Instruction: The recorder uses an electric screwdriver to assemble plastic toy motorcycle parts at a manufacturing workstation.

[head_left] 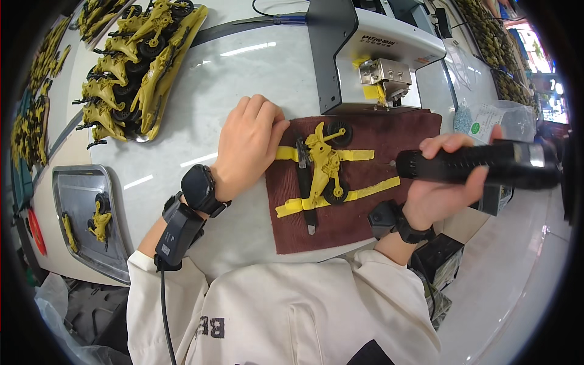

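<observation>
A yellow toy motorcycle point(321, 164) with black wheels lies on a brown cloth point(359, 234). Strips of yellow tape point(358, 155) run out on both sides of it, and a longer yellow strip point(380, 186) passes by its lower wheel. Beside the toy is a black utility knife point(305, 188), its metal tip toward me. My left hand point(250, 134) rests at the cloth's left edge, fingers curled, beside the upper strip's end; what is between them is hidden. Raised over the cloth's right side, my right hand point(450, 176) wraps round a black cylindrical tool point(505, 164) with slotted vents.
A white and grey tape dispenser point(371, 48) stands behind the cloth, with yellow tape at its metal mouth. A yellow tray point(173, 67) piled with toy motorcycles is at the far left. A metal tray point(118, 234) holds yellow parts. A plastic bag point(511, 121) lies at right.
</observation>
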Demonstrator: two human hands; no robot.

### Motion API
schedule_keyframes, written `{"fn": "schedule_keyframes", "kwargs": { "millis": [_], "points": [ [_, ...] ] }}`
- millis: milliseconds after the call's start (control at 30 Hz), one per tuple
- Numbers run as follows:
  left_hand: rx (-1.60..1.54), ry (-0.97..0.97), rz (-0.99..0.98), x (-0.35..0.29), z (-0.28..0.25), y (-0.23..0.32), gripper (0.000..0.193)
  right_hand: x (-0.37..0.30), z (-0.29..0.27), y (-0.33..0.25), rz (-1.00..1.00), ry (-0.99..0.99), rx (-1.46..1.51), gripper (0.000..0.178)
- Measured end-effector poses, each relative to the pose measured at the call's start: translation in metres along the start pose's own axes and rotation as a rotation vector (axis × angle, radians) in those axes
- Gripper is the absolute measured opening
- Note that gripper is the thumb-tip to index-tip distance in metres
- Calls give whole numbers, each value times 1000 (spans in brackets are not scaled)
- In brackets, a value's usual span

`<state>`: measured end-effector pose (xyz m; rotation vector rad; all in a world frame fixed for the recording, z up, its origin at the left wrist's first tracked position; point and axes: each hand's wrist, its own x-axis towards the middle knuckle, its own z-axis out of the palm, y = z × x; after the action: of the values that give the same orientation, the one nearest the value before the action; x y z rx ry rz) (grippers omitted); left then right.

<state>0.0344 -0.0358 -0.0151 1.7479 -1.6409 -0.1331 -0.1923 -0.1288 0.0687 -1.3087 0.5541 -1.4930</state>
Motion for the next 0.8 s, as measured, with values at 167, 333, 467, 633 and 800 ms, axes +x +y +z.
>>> {"fn": "schedule_keyframes", "kwargs": {
  "millis": [167, 333, 467, 633, 800],
  "points": [
    [23, -53, 17, 13, -7, -9, 12, 6, 6, -20, -133, -15, -57, 66],
    [-85, 75, 63, -1, -24, 17, 32, 6, 2, -14, -127, -68, -9, 66],
    [-109, -294, 181, -14, -19, 51, 86, 26, 6, -13, -159, -175, 105, 77],
    [-35, -420, 145, -21, -8, 48, 93, 76, 33, -21, -106, -162, -204, 95],
    [-247, -290, 101, -22, -7, 41, 94, 83, 57, 5, -192, -168, -315, 86]
  ]
}}
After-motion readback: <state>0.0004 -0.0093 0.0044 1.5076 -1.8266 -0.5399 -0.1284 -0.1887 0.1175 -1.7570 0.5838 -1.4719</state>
